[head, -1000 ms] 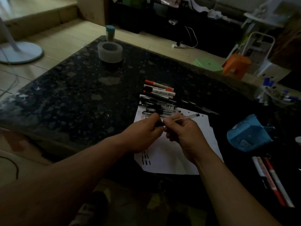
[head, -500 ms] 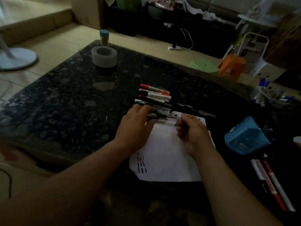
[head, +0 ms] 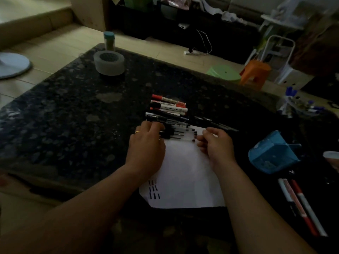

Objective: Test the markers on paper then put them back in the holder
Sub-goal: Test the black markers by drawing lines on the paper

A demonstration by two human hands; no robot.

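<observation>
A row of markers and pens (head: 169,107) lies on the dark stone table (head: 64,110), just beyond a white paper (head: 185,173) with black test dashes (head: 153,189). My left hand (head: 146,145) reaches over the paper's far edge, its fingers resting on the black caps of the nearest clear pens (head: 174,133). My right hand (head: 216,145) sits at the other end of those pens with its fingers curled; whether they pinch a pen is hidden. The blue holder (head: 271,154) lies tipped on the table to the right.
Three more markers (head: 302,206) lie at the front right. A tape roll (head: 109,64) and a small bottle (head: 109,40) stand at the far left corner. A clear container of blue pens (head: 297,105) sits far right. Green (head: 223,72) and orange (head: 255,73) stools stand beyond the table.
Both hands held a clear pen above the paper, then brought it down and forward to the row of pens at the paper's far edge.
</observation>
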